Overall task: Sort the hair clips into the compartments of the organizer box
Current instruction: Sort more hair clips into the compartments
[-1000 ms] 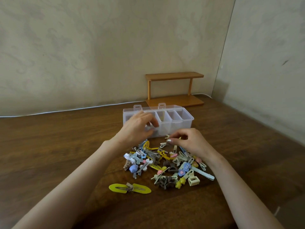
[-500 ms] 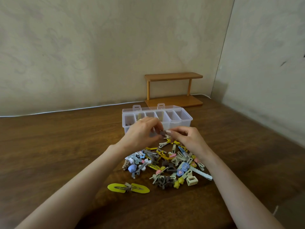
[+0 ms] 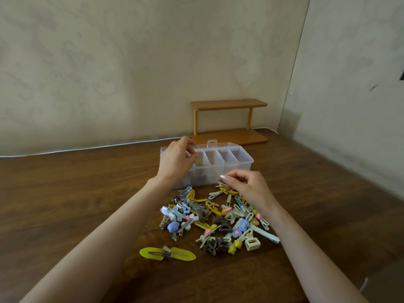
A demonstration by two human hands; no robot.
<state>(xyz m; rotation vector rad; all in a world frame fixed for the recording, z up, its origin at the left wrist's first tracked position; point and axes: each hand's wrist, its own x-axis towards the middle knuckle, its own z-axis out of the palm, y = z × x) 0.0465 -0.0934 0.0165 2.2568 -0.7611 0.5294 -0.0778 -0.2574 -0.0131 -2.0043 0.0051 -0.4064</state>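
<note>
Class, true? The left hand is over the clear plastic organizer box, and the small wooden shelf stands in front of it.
No: the head view shows the small wooden shelf behind the clear plastic organizer box. The left hand is over the box.

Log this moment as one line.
phase: sorting | left hand: over organizer box left end, fingers curled | right hand: at far edge of clip pile | grasps: unclear

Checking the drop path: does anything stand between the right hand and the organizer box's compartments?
Nothing visible does. The right hand sits at the clip pile's far edge, before the organizer box; the left hand covers only its left end.
</note>
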